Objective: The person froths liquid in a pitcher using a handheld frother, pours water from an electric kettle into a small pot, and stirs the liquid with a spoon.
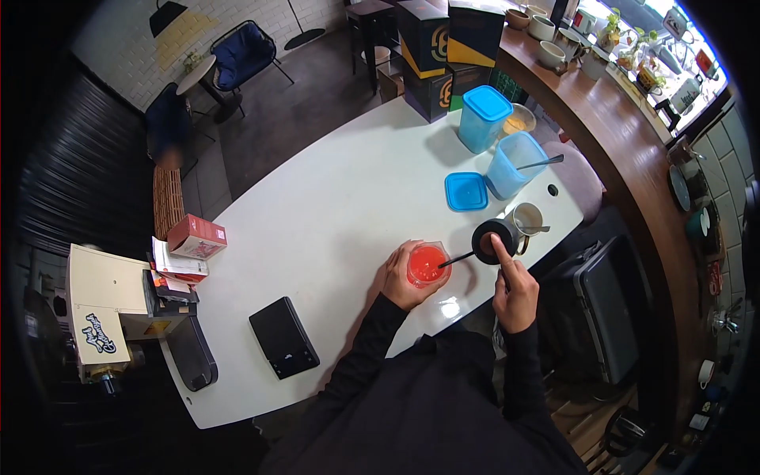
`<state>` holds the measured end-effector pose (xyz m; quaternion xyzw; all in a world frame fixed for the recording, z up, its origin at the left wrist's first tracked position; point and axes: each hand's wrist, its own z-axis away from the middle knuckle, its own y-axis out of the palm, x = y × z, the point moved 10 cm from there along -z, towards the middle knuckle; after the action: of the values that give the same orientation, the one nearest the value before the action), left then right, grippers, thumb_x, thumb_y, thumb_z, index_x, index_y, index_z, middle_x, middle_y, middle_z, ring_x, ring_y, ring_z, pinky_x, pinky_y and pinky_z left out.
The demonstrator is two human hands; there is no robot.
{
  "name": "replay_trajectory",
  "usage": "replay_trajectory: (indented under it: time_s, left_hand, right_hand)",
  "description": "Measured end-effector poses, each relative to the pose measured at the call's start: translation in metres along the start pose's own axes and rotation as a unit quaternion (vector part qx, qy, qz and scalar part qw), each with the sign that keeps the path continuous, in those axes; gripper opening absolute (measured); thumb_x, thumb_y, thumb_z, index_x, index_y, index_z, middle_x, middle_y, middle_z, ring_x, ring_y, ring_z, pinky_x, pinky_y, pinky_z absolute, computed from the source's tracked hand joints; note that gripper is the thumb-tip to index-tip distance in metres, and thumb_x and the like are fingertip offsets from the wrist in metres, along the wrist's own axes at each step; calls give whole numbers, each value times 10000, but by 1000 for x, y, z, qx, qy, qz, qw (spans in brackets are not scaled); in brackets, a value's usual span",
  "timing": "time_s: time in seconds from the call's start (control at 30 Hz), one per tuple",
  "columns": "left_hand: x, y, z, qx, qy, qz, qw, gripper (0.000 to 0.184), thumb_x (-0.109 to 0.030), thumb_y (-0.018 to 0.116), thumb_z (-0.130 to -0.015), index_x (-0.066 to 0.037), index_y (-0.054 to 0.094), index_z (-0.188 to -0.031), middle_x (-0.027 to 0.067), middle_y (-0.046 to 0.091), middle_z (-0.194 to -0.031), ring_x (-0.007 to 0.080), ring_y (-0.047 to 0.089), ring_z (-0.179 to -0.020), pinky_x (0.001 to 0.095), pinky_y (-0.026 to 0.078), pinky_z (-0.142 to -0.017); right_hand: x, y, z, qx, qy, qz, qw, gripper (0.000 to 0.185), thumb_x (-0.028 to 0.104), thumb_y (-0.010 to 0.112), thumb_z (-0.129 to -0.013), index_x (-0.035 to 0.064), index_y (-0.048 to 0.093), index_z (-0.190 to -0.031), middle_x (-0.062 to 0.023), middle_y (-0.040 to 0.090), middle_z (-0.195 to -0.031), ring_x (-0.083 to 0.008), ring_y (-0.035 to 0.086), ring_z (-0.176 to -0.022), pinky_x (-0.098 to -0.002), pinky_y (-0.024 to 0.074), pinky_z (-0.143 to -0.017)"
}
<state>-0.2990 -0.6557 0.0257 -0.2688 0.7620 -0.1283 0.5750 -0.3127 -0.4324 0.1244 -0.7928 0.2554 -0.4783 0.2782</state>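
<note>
My left hand (401, 286) is wrapped around the side of a clear glass (448, 275) that stands on the white table. Bright red liquid (428, 262) fills much of the glass. Held in my right hand (516, 297) is what looks like a black handheld frother (480, 252), with a round body and a thin dark shaft. The shaft slants left and its end reaches into the glass. My index finger presses on the brownish round top, while the other fingers are curled and partly hidden. Just beyond this hand, a cup (526, 214) has a spoon in it.
On the table (340, 198) are a lidded blue container (484, 123), an open one (513, 170) with a spoon, a blue lid (466, 191), dark boxes (431, 47), a black scale (284, 337) and a red box (196, 237). A wooden counter (609, 127) curves along the right.
</note>
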Motion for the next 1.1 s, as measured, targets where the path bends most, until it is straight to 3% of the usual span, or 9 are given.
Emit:
replay_trajectory:
  time_s: [0.27, 0.33, 0.4, 1.1]
  left_hand:
    - [9, 3, 3, -1, -3, -8, 1000, 837, -349, 960, -673, -37, 569, -1343, 193, 628, -1350, 384, 602, -1288, 488, 479, -1105]
    - [9, 3, 4, -2, -4, -2, 1000, 838, -351, 961, -674, -35, 567, -1343, 194, 626, -1351, 384, 601, -1289, 487, 479, -1104]
    - [8, 3, 3, -4, -3, 4, 1000, 840, -353, 961, -674, -33, 566, -1343, 195, 625, -1352, 384, 600, -1289, 487, 479, -1104]
    - [4, 2, 4, -3, -9, 28, 1000, 810, -309, 968, -683, -36, 564, -1331, 180, 640, -1311, 379, 623, -1244, 473, 495, -1078]
  right_hand:
    - [2, -1, -7, -4, -1, -10, 1000, 961, -188, 587, -757, 334, 520, -1561, -153, 579, -814, -372, 634, -685, -497, 515, -654]
    - [2, -2, -7, -9, -2, -4, 1000, 965, -190, 588, -754, 334, 520, -1561, -153, 579, -815, -371, 635, -685, -496, 515, -653]
    - [-2, 1, -5, 12, 17, 3, 1000, 846, -189, 578, -803, 242, 575, -1530, -201, 640, -880, -377, 659, -739, -440, 531, -698]
    - [-3, 4, 2, 21, 29, -15, 999, 842, -191, 579, -800, 235, 579, -1526, -195, 614, -844, -377, 630, -708, -433, 515, -683]
